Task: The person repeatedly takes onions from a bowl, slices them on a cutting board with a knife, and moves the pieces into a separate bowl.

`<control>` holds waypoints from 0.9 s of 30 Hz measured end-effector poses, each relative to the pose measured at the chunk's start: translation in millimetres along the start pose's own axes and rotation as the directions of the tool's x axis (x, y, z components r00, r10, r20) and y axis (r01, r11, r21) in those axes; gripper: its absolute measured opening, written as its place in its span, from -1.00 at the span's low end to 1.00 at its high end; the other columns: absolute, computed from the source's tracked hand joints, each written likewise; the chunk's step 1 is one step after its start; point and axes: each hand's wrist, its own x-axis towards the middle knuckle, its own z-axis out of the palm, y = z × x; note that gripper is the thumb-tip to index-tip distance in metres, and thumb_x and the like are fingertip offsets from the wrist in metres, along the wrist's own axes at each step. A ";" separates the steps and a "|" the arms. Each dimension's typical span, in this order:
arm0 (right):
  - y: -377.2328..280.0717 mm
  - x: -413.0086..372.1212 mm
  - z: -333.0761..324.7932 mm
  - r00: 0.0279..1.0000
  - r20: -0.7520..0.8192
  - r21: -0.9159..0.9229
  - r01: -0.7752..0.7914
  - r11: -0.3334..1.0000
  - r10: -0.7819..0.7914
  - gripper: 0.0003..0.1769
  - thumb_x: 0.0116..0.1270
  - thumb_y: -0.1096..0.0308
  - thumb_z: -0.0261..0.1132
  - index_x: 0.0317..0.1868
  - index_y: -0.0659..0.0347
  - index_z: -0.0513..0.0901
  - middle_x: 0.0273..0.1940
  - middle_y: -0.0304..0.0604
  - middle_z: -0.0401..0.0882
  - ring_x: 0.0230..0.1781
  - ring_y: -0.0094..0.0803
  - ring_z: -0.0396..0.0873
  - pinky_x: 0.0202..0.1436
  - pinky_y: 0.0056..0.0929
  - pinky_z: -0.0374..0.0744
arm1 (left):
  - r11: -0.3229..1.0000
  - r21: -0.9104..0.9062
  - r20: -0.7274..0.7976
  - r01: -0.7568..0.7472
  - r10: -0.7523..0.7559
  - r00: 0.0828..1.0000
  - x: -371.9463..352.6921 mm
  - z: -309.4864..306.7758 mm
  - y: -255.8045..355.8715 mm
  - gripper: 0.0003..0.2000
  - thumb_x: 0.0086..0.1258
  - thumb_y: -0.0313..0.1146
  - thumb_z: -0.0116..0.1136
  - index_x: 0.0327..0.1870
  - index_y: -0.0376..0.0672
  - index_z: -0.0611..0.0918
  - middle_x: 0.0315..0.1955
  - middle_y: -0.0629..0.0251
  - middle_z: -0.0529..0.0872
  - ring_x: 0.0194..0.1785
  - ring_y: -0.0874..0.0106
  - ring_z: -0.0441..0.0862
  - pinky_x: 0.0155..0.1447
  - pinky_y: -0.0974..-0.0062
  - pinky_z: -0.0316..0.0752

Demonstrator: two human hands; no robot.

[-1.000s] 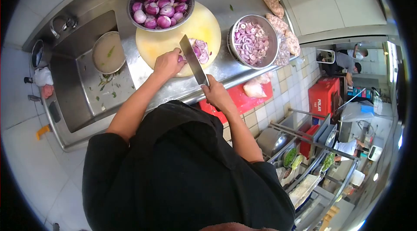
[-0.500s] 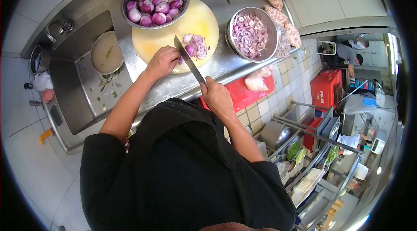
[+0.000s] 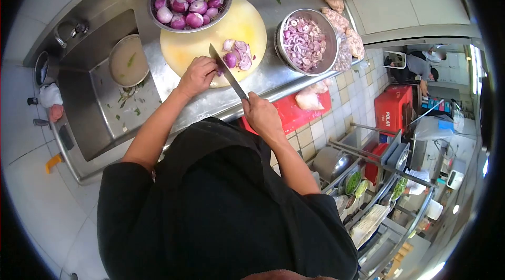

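My right hand (image 3: 261,115) is wrapped round the handle of a long knife (image 3: 229,76), its blade slanting up and left over the round, yellowish cutting board (image 3: 179,51). Curled fingertips of my left hand (image 3: 198,76) press on a piece of red onion, mostly hidden under them, just left of the blade. To the blade's right lie cut onion slices (image 3: 242,57) and a purple onion chunk (image 3: 230,60). A perforated metal colander of peeled whole red onions (image 3: 195,6) rests over the board's far edge. Sliced onions (image 3: 305,43) fill a metal bowl (image 3: 331,53) on the right.
On the left is a sink (image 3: 79,106) holding a pot of cloudy water (image 3: 126,61). Bagged food (image 3: 347,38) lies at the counter's right end. Below the counter edge, a pale bag (image 3: 310,98) sits on a red surface (image 3: 286,117). A rack (image 3: 389,169) and other people stand farther right.
Both hands and the knife keep nearly the same place, with the blade tip shifted very slightly left. The view has tilted a little.
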 end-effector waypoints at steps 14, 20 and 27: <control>3.0 6.9 6.1 0.999 0.048 0.017 -0.013 1.000 0.012 -0.70 0.59 0.18 0.21 -0.12 0.31 0.58 -0.35 0.32 0.71 -0.24 0.35 0.70 -0.10 0.25 0.63 | 0.999 -0.025 -0.066 0.049 -0.050 0.997 -7.4 6.6 -2.6 -0.88 0.26 -0.52 0.36 -0.20 -0.22 0.73 -0.13 0.14 0.77 0.00 0.12 0.71 0.14 0.23 0.57; -2.7 -10.9 -20.2 0.997 0.082 0.037 -0.016 0.999 0.013 -0.69 0.59 0.19 0.20 -0.12 0.33 0.57 -0.34 0.34 0.70 -0.22 0.36 0.70 -0.09 0.26 0.63 | 0.998 -0.007 -0.120 0.060 -0.061 0.991 -11.5 11.7 -4.8 -0.88 0.27 -0.52 0.37 -0.19 -0.23 0.75 -0.12 0.13 0.78 -0.01 0.09 0.71 0.15 0.22 0.59; 13.1 21.6 13.2 0.997 0.062 0.071 0.031 0.997 -0.035 -0.71 0.59 0.19 0.21 -0.12 0.30 0.58 -0.33 0.36 0.70 -0.24 0.36 0.70 -0.12 0.30 0.62 | 0.999 0.020 -0.082 0.034 -0.032 0.996 -9.7 8.6 -2.1 -0.90 0.25 -0.54 0.36 -0.23 -0.23 0.74 -0.15 0.12 0.78 -0.03 0.11 0.72 0.12 0.21 0.58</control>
